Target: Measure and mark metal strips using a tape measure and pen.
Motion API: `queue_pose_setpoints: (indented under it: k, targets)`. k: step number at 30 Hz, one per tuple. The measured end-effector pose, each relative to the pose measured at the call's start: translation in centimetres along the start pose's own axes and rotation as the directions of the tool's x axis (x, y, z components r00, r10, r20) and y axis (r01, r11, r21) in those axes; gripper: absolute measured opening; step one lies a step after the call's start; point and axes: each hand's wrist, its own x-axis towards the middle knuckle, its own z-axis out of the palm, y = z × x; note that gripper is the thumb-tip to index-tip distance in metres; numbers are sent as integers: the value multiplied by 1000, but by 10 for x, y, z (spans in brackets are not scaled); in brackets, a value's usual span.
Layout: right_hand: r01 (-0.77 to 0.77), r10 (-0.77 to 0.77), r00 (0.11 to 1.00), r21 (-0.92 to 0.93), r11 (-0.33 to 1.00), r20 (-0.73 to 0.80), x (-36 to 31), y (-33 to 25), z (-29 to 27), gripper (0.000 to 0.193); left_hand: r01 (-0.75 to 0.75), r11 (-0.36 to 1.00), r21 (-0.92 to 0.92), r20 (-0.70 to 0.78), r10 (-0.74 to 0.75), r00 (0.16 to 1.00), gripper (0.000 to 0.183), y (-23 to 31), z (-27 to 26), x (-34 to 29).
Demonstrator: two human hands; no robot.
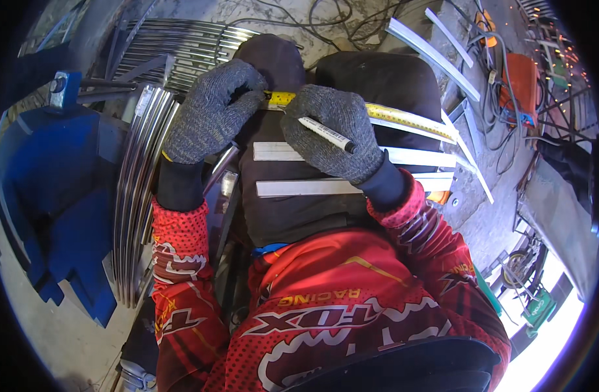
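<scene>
My left hand [211, 111], in a grey knitted glove, pinches the end of a yellow tape measure [410, 122] above my left thigh. The tape runs rightward across my lap, passing under my right hand [332, 121]. This hand, gloved alike, is closed on a white marker [327, 134] whose black end points toward the lower right. The marker's other tip is close to the tape; whether it touches cannot be made out. Two pale metal bars, an upper one [271, 151] and a lower one [306, 188], lie across my thighs, partly hidden by my right hand and wrist.
Long shiny metal bars [142, 196] are stacked at left, beside a blue metal frame [58, 183]. More rods [188, 49] lie behind. Loose pale strips [433, 55], cables [332, 16] and an orange-red case [518, 85] are on the right-hand floor. Sparks [557, 49] fly at far right.
</scene>
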Motion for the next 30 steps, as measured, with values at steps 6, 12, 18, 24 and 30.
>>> queue_pose_setpoints:
  k: [6,12,18,24,30]
  targets:
    - [3,-3,1000,-33,999,15,-4,1,2,21,10,1000,9,2,-10,1000,11,1,0,0]
    - [-13,13,1000,-3,1000,1,-5,1,3,22,3,1000,3,10,-3,1000,12,2,0,0]
    - [-29,29,999,-10,1000,28,-7,2,3,24,8,1000,-4,0,-8,1000,12,2,0,1]
    - [-24,24,999,-11,1000,28,-7,2,3,22,8,1000,9,-18,-8,1000,13,1,1,-1]
    - [-62,58,997,72,995,55,-2,3,1,19,45,998,45,12,-45,999,13,7,-1,2]
